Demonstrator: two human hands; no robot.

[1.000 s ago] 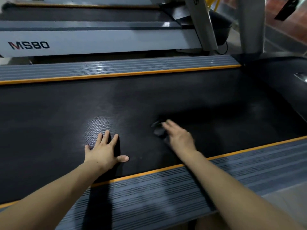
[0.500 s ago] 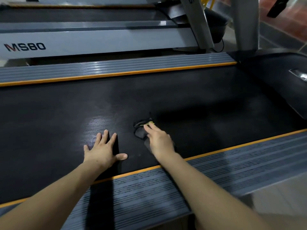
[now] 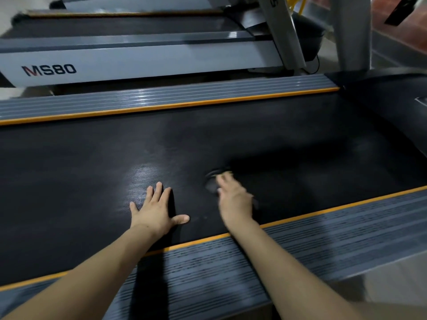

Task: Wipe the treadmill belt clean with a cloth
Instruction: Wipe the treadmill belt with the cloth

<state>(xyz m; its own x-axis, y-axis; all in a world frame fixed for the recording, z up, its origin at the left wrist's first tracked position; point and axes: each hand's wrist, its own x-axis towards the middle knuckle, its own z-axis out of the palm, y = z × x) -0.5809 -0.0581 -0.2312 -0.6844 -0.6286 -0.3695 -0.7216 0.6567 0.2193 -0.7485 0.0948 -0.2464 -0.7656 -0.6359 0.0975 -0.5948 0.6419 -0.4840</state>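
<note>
Looking from the left side across; there's a second treadmill (image 3: 138, 58) up at the back with "MS80" printed on its pale grey side panel, sitting parallel to the one being worked on; between them a strip of floor in shadow. Closer in, the far side rail (image 3: 161, 100) is ribbed grey with an orange edge line, then comes the treadmill belt (image 3: 69, 169), wide, black and finely textured, with a dull sheen patch just above the left hand.

That left hand (image 3: 154, 211) lies flat on the belt, palm down, fingers straight and slightly spread, thumb stuck out to the right; it holds nothing, just rests there close to the near edge. A bit to the right of it, the right hand (image 3: 233, 199) is on the belt too, motion-blurred; its fingers look extended forward over a dark cloth (image 3: 212, 181), which shows as a darkish smudged patch poking out past the fingertips with a tiny yellowish bit at the top; honestly can't tell whether the fingers are pressed together or curled into it.

Both forearms cross the near side rail (image 3: 323, 245), same ribbed grey with orange trim; further right a grey upright post (image 3: 351, 31) rises at the belt's front end.
</note>
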